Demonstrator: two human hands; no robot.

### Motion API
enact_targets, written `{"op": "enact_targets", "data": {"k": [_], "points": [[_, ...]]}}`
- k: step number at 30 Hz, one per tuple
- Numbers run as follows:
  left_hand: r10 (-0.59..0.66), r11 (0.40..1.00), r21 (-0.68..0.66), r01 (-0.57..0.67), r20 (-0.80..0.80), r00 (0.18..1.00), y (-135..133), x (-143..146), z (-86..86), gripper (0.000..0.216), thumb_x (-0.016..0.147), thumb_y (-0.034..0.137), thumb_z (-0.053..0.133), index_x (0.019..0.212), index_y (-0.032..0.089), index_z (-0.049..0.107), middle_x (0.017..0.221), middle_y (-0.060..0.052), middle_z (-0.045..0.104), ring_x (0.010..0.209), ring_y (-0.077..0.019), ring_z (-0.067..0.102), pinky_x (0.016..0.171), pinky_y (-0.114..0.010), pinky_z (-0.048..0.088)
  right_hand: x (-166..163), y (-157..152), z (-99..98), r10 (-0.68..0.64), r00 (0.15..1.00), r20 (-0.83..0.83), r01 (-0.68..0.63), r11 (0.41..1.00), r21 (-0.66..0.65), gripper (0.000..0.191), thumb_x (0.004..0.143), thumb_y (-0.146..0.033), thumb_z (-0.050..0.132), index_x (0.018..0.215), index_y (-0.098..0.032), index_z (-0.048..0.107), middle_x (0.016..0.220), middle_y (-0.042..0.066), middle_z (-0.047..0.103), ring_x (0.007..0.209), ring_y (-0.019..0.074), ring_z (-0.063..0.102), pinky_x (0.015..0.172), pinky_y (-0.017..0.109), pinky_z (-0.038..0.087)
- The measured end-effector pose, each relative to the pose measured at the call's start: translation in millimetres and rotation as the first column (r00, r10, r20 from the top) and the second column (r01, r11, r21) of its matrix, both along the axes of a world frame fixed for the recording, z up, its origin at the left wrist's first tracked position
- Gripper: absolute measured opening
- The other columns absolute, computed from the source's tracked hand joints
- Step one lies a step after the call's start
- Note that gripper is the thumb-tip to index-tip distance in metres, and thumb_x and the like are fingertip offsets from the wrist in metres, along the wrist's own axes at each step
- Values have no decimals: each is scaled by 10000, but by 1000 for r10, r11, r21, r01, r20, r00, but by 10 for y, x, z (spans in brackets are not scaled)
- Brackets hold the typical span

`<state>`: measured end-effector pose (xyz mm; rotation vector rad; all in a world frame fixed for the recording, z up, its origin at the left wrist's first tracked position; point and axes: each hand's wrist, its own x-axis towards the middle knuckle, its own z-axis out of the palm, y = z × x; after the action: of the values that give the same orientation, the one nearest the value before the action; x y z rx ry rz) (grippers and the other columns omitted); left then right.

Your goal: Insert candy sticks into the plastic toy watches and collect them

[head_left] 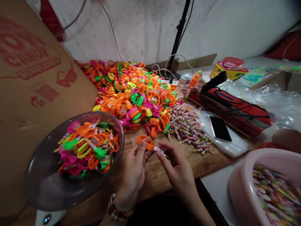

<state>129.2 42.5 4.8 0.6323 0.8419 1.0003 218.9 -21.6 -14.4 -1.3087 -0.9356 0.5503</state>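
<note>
My left hand, with a beaded bracelet at the wrist, pinches an orange toy watch by its looped band. My right hand grips a small wrapped candy roll between thumb and fingers, right at the watch's edge. Whether the candy passes through the band I cannot tell. Behind my hands rises a large pile of toy watches in orange, green, pink and yellow. To its right lies a heap of wrapped candy rolls. On the left, a dark bowl holds watches with candy rolls among them.
A pink tub of candy rolls stands at the lower right. A phone rests on plastic, near a red machine. A printed cardboard box borders the left side. A black pole stands by the wall, with a clear bottle near its base.
</note>
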Motion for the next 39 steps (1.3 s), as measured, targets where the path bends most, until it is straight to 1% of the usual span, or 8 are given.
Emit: {"op": "enact_targets", "data": {"k": [5, 9, 14, 18, 26, 30, 34, 39], "points": [[75, 996, 37, -76, 16, 997, -43, -11, 5, 380, 585, 411, 863, 834, 154, 736, 892, -61, 729, 827, -195, 697, 792, -342, 588, 16, 12, 50, -78, 984, 162, 86, 996, -41, 156, 873, -266, 616, 1013, -208, 652, 943, 51, 721, 821, 163, 686, 706, 270, 566], [121, 992, 36, -121, -3, 993, -62, -13, -30, 367, 578, 407, 861, 795, 142, 727, 884, -68, 732, 855, -211, 698, 800, -353, 590, -14, 31, 24, -144, 953, 268, 146, 989, 10, 181, 886, -239, 599, 1059, -204, 635, 982, 56, 717, 844, 167, 683, 713, 277, 566], [130, 989, 71, -127, -45, 990, -58, -14, 1, 361, 565, 433, 856, 717, 138, 713, 776, -54, 727, 822, -229, 708, 816, -384, 594, -73, 59, -16, -244, 818, 521, 194, 970, 149, 209, 909, -155, 551, 1105, -198, 608, 953, 59, 693, 845, 174, 651, 727, 303, 555], [155, 984, 99, -149, -58, 986, -39, -28, 20, 348, 568, 446, 852, 656, 147, 699, 777, -43, 724, 784, -205, 704, 795, -356, 597, -101, 76, -7, -328, 753, 570, 273, 944, 183, 233, 924, -154, 543, 1152, -187, 575, 960, 76, 672, 833, 175, 636, 704, 302, 551], [144, 987, 84, -136, -94, 985, -65, -39, 12, 357, 547, 467, 856, 641, 152, 716, 682, -23, 680, 689, -149, 647, 685, -254, 558, -157, 125, -22, -291, 624, 725, 214, 956, 199, 295, 935, -127, 511, 1229, -138, 501, 1004, 120, 652, 917, 214, 610, 775, 369, 535], [195, 975, 130, -178, -138, 971, -95, -37, 20, 348, 567, 456, 848, 593, 147, 691, 600, -3, 630, 599, -118, 580, 602, -220, 503, -203, 129, -23, -224, 490, 842, 184, 971, 151, 96, 935, -142, 503, 1012, -146, 560, 883, 110, 644, 798, 214, 571, 688, 353, 507], [231, 954, 237, -182, -196, 953, -79, -37, 20, 316, 666, 456, 788, 635, 156, 694, 633, -2, 638, 660, -132, 579, 649, -230, 489, -79, 128, -14, -239, 526, 817, 187, 969, 163, 95, 941, -174, 516, 1029, -158, 549, 875, 87, 638, 780, 196, 576, 691, 330, 505], [222, 959, 208, -190, -142, 965, -32, -36, 29, 287, 678, 436, 783, 625, 174, 677, 679, -4, 665, 763, -164, 620, 774, -272, 504, 109, 152, 37, -283, 569, 772, 227, 956, 184, 200, 959, -217, 495, 1155, -200, 530, 877, 59, 639, 795, 193, 616, 682, 319, 519]]}}
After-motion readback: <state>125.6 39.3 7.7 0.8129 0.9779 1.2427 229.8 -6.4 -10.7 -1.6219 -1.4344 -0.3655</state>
